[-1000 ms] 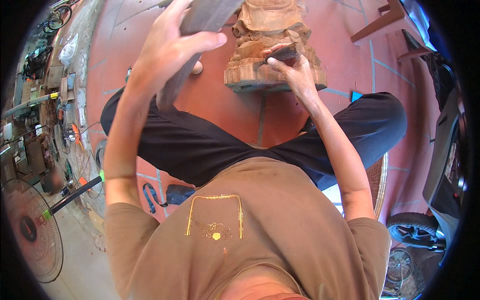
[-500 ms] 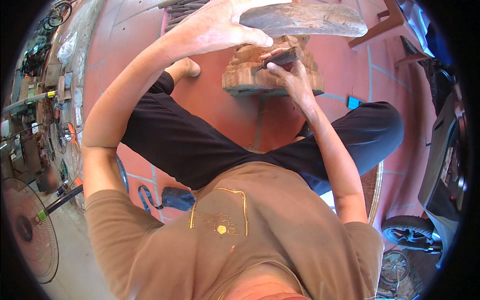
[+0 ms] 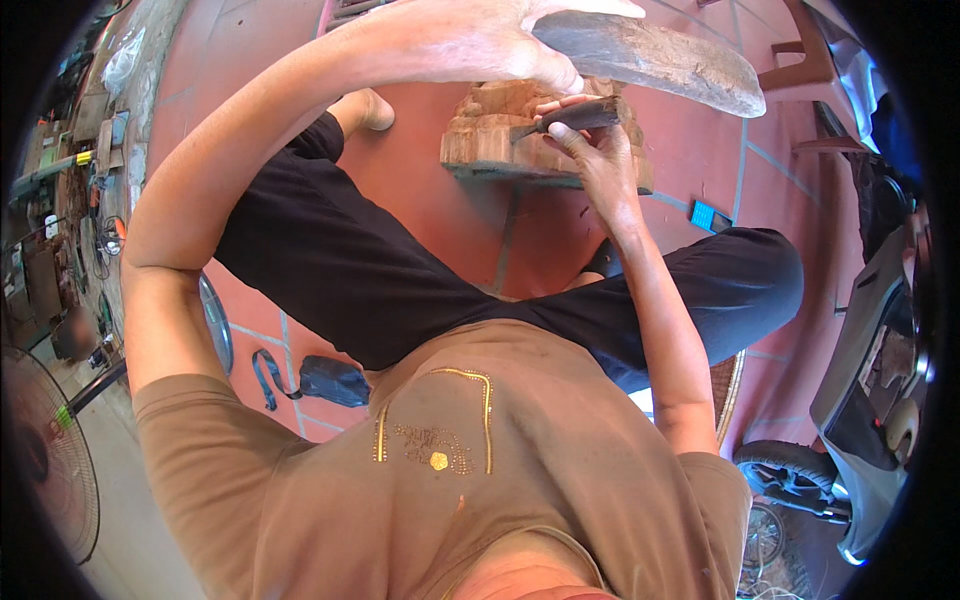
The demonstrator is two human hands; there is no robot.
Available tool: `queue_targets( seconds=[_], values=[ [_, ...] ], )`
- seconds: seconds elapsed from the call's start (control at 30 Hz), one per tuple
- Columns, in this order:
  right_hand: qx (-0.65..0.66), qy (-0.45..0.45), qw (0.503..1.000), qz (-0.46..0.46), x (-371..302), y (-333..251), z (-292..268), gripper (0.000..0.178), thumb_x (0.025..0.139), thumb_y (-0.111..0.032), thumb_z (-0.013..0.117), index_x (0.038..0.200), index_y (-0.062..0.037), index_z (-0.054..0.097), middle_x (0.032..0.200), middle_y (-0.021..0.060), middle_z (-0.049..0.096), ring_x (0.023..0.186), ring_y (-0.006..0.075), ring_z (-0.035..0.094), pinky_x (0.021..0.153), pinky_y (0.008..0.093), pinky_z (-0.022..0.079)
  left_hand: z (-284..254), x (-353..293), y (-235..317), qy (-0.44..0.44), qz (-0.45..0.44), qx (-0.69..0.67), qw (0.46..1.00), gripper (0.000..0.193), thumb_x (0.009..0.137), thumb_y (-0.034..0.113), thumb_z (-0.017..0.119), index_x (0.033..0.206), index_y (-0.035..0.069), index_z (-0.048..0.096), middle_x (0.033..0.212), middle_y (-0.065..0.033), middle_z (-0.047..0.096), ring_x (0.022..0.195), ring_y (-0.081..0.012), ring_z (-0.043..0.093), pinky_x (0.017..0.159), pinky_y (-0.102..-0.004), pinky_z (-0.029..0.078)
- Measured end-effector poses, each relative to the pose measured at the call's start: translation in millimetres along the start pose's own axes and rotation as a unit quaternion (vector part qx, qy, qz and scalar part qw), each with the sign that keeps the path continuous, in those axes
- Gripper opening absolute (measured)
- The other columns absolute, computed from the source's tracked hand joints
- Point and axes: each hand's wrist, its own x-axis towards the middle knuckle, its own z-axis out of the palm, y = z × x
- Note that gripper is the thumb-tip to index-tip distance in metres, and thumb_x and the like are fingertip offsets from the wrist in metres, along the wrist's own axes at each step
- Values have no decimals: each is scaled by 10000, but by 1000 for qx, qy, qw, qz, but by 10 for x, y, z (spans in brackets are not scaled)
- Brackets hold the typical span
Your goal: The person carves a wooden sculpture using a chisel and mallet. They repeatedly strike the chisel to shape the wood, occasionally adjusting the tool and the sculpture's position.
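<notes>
My left hand (image 3: 525, 45) is closed round one end of a long, flat, weathered wooden mallet (image 3: 660, 60), raised above the carving with its far end sloping down to the right. A dark-handled chisel (image 3: 585, 117) is gripped between the thumb and fingers of my right hand (image 3: 608, 165). Its blade points left, against or very near the side of a carved wood block (image 3: 485, 150); contact cannot be told for sure. The block stands on the floor in front of me, its top partly hidden by the mallet and my left hand.
My bent legs (image 3: 345, 235) flank the block on the red tiled floor (image 3: 440, 215). A blue-screened phone (image 3: 708, 215) lies beside my right knee, with a brown chair (image 3: 805, 65) beyond. A fan (image 3: 45, 450) stands at left, a motorbike wheel (image 3: 785, 468) at lower right. A dark pouch (image 3: 333, 381) lies by my left hip.
My left hand and the mallet have shifted right, and the mallet's far end has dipped. The chisel stays in my right hand, by the block. The whole view has shifted slightly.
</notes>
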Motion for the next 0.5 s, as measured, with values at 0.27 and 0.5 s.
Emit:
queue_targets(
  seconds=[0.27,0.5],
  values=[
    [32,-8,999,5,29,41,-10,288,930,37,640,1200,-37,568,1156,87,687,1095,172,641,970,334,525,14,-6,-27,2,33,-5,999,718,869,127,658,1534,49,399,1266,-242,665,1160,-331,654,1030,-391,472],
    [20,-10,1000,-10,44,91,-12,303,923,50,642,1203,-37,566,1153,91,689,1102,176,639,1020,355,508,-9,-11,-8,-9,39,-1,999,720,870,123,666,1534,46,398,1298,-250,648,1182,-329,647,1042,-385,467]
  ],
)
